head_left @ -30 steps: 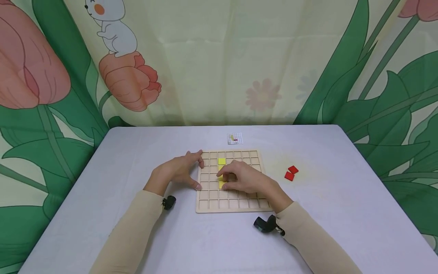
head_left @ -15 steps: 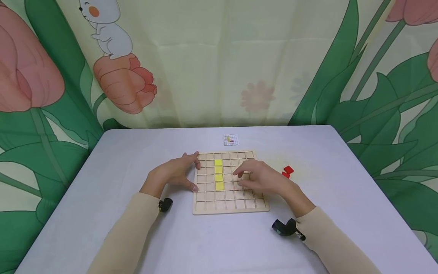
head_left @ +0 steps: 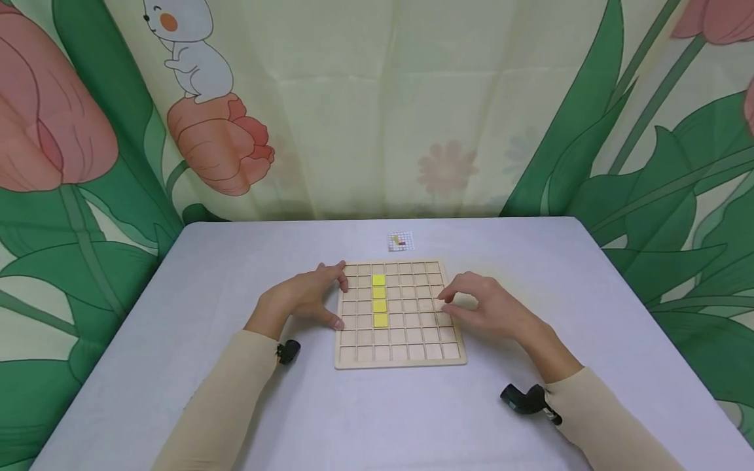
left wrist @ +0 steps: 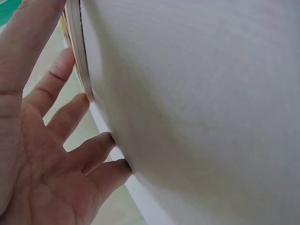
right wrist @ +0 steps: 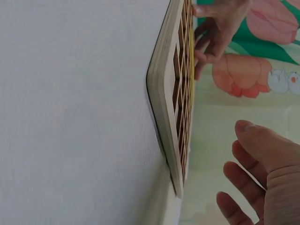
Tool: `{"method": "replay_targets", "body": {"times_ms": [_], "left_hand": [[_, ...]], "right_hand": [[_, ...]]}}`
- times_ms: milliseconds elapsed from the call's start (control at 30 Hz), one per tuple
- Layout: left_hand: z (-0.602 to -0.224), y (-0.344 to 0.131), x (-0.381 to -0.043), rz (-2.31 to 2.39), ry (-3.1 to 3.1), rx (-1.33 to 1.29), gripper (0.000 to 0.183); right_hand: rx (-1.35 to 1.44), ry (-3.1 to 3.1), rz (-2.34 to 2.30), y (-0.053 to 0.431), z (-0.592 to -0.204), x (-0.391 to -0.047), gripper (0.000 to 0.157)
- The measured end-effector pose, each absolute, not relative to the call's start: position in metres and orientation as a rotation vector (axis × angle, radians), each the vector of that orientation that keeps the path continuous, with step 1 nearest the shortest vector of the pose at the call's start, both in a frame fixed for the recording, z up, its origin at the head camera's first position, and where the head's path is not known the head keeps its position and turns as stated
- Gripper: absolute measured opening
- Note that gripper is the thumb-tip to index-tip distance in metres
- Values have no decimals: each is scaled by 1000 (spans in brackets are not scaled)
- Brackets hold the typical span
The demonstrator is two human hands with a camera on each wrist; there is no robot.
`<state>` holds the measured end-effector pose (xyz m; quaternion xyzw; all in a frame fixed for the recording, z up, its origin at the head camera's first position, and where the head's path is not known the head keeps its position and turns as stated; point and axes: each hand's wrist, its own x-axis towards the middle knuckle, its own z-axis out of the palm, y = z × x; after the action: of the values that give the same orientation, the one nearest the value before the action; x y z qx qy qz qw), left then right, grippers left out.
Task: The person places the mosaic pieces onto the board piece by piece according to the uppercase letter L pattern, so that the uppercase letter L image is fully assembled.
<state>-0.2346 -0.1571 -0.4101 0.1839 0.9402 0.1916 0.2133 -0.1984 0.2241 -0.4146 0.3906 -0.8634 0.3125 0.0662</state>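
Observation:
A square wooden grid board (head_left: 398, 356) lies on the table. Several yellow square tiles (head_left: 379, 306) fill a vertical run of cells left of its middle. At the board's left edge rests my left hand (head_left: 303, 297), thumb and index finger spread along the frame; the left wrist view shows its fingertips (left wrist: 65, 61) right at the rim. My right hand (head_left: 489, 304) hovers at the board's right edge, fingers loosely bent, and in the right wrist view nothing shows between thumb and fingers (right wrist: 243, 176). The red tiles are hidden behind the right hand.
A small printed grid card (head_left: 400, 241) with yellow and red marks lies beyond the board. The white-covered table (head_left: 377, 418) reaches back to a curtain (head_left: 377, 131) printed with flowers and a rabbit. A black camera is worn on each wrist.
My right hand has let go of the yellow tile and moved right, off the yellow column to the board's right edge, now covering the red tiles. The left hand stays at the board.

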Motion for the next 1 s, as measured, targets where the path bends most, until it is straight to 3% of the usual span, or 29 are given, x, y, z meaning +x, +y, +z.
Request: {"method": "replay_targets", "body": {"times_ms": [467, 1000], "left_hand": [[-411, -157, -234, 520, 2609, 511, 69], [-410, -157, -233, 528, 2611, 502, 67]], "right_hand": [[1059, -2581, 781, 279, -413, -202, 25], [925, -2635, 728, 309, -416, -201, 28]]}}
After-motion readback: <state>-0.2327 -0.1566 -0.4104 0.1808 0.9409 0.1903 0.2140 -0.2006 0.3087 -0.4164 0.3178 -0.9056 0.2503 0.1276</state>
